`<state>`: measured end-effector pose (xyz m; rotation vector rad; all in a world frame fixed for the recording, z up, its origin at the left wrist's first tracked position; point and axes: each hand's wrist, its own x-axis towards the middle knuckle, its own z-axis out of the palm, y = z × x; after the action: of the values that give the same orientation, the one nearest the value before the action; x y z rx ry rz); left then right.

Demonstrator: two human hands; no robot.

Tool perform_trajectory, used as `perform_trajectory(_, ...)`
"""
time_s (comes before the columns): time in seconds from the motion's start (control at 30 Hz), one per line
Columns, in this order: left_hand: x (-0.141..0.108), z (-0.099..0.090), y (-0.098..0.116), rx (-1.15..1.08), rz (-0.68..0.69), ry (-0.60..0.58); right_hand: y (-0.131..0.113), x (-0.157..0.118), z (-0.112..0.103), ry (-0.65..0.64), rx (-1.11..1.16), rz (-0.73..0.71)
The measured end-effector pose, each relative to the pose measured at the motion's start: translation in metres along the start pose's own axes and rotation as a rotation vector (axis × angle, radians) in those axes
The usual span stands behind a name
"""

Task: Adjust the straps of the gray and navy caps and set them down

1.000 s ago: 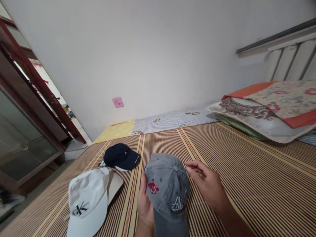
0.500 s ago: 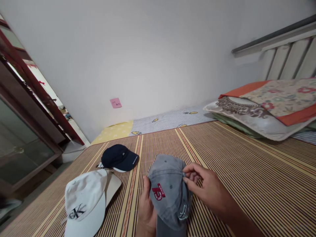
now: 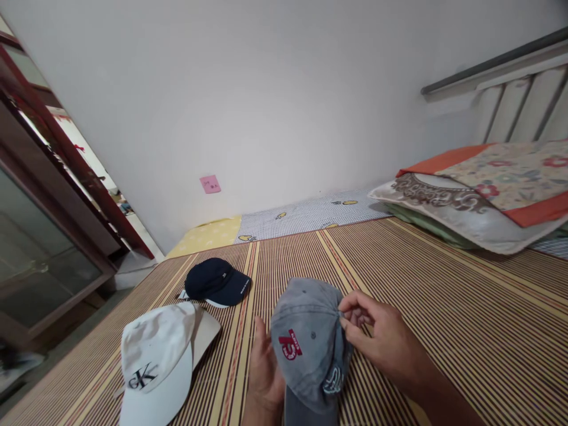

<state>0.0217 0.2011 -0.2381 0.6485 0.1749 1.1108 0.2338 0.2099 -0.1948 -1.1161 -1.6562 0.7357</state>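
Note:
A grey baseball cap [image 3: 310,349] with a red patch and white stitching is held up over the striped mat, its brim pointing down toward me. My right hand [image 3: 375,331] pinches the cap's top between thumb and fingers. At the cap's left side is my left hand [image 3: 265,370], palm turned toward it, thumb raised and fingers apart; part of this hand is hidden behind the cap. Left of my hands lies a white cap [image 3: 160,349] with black letters. Beyond it rests a dark navy cap [image 3: 216,281] with small white lettering on its brim.
The striped mat [image 3: 444,296] covers the bed up to a checked and yellow sheet [image 3: 293,219] along the wall. Pillows [image 3: 492,201] are stacked at the right, below a radiator [image 3: 528,100]. At the left stands a glass-panelled cabinet [image 3: 39,266]. A pink note [image 3: 210,184] sticks to the wall.
The grey cap has shifted slightly right with my right hand still pinching it. My left thumb has come away from the cap's side, leaving a small gap.

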Motion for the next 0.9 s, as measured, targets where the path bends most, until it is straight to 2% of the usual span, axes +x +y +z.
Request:
perform_trajectory(0.2,-0.001,-0.018,0.001,0.002,0.002,0.121,0.003,0.001,-0.006,0.053,-0.036,0.015)
perform_trajectory(0.33,0.000,-0.029,-0.005,0.057,0.070,0.240,0.004,0.002,-0.010,0.084,-0.083,0.010)
perform_trajectory(0.47,0.002,-0.029,-0.013,0.039,0.098,0.330,0.001,0.000,-0.013,0.120,-0.134,-0.020)
perform_trajectory(0.6,0.005,-0.015,-0.019,0.031,0.119,0.239,0.000,-0.007,-0.024,0.233,-0.215,-0.089)
perform_trajectory(0.73,0.009,-0.003,-0.025,0.086,0.063,0.101,-0.003,-0.015,-0.052,0.373,-0.371,-0.140)
perform_trajectory(0.83,0.012,-0.003,-0.031,0.132,0.006,0.058,-0.008,-0.019,-0.083,0.340,-0.484,-0.077)
perform_trajectory(0.9,0.012,-0.007,-0.034,0.154,-0.031,0.072,-0.009,-0.019,-0.106,0.292,-0.545,-0.034)
